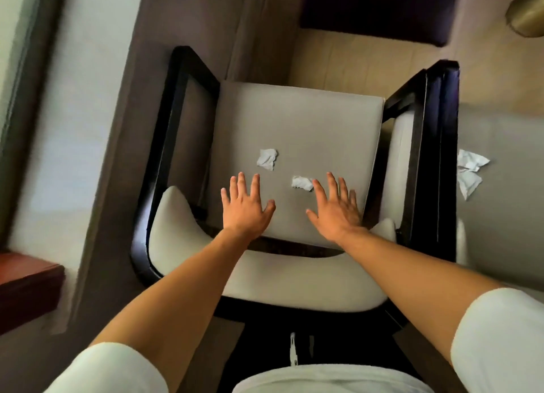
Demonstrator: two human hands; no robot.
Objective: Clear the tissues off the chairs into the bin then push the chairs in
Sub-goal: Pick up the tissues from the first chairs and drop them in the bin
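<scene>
A dark-framed armchair with a grey seat cushion [297,122] stands right below me. Two crumpled white tissues lie on the seat: one [267,159] left of centre, a smaller one [302,183] touching the fingertips of my right hand [335,207]. My left hand [245,205] hovers over the seat just below the left tissue. Both hands are flat with fingers spread and hold nothing. A second chair [500,145] stands to the right, with a larger crumpled tissue [470,170] on its seat. No bin is in view.
A dark table edge [379,13] lies beyond the chair's front. A brass-coloured object [527,16] sits at the top right. A reddish wooden ledge [26,286] juts in at the lower left, beside a pale wall and window frame.
</scene>
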